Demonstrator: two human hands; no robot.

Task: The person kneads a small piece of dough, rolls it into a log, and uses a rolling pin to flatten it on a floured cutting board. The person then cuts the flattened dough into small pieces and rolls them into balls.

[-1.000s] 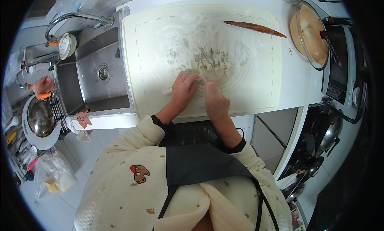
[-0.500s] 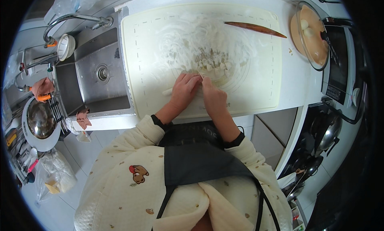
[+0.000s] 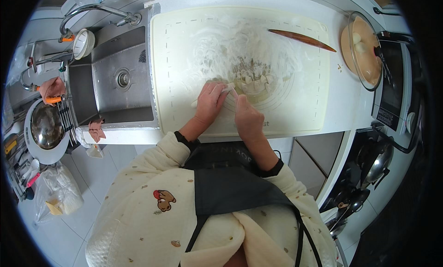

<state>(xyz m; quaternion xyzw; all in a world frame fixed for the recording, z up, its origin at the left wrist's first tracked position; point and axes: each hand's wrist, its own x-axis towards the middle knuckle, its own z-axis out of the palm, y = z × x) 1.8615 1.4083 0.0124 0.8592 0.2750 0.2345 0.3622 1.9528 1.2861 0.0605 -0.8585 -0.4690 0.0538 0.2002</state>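
Note:
A pale dough roll (image 3: 228, 87) lies on the floured cream mat (image 3: 307, 98), mostly hidden under my left hand (image 3: 211, 100). My left hand is closed over the roll, with its right end sticking out past the fingertips. My right hand (image 3: 249, 117) is closed around a slim, pinkish tool (image 3: 234, 93) that looks like a small knife; its tip is at the end of the roll. Just beyond, several small cut dough pieces (image 3: 256, 84) lie in loose flour.
A tapered wooden rolling pin (image 3: 302, 39) rests at the mat's far right. Behind it to the right stands a bowl with a glass rim (image 3: 353, 59), holding pale round lumps. A steel sink (image 3: 110, 103) with a faucet (image 3: 97, 9) adjoins the mat on the left.
The knife-like tool shows more clearly between my hands, and more of the roll's end is visible. My right hand has shifted slightly nearer to me. The whole view has shifted a little.

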